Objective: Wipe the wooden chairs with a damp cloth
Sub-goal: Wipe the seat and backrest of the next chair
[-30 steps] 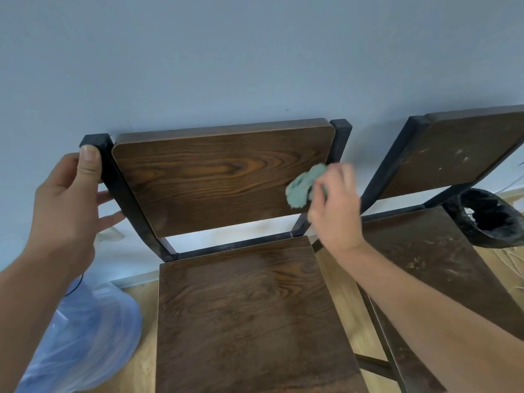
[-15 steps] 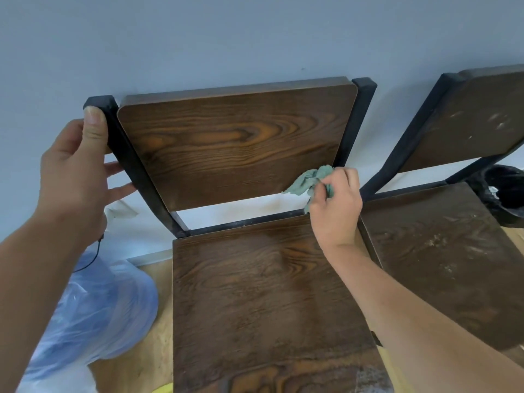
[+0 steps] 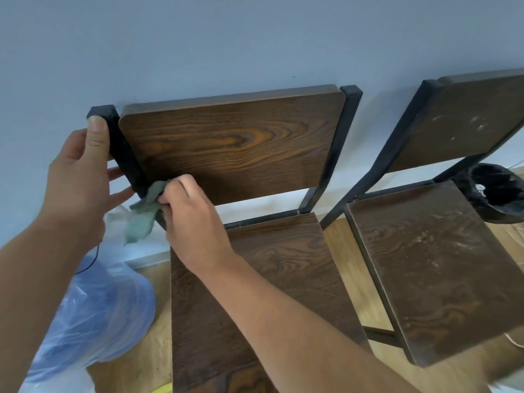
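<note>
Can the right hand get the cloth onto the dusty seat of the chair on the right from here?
Probably yes. The right hand holds the cloth at the left post, and the dusty seat lies open beside it, nothing on top or between.

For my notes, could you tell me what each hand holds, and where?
Right hand: cloth, bunched top. Left hand: chair, left post.

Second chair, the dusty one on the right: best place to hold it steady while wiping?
Probably the black frame post at the left edge of the second chair backrest, approached from the side: it stands proud of the wood panel, so fingers can wrap it. The left hand steadies the near chair that same way.
</note>
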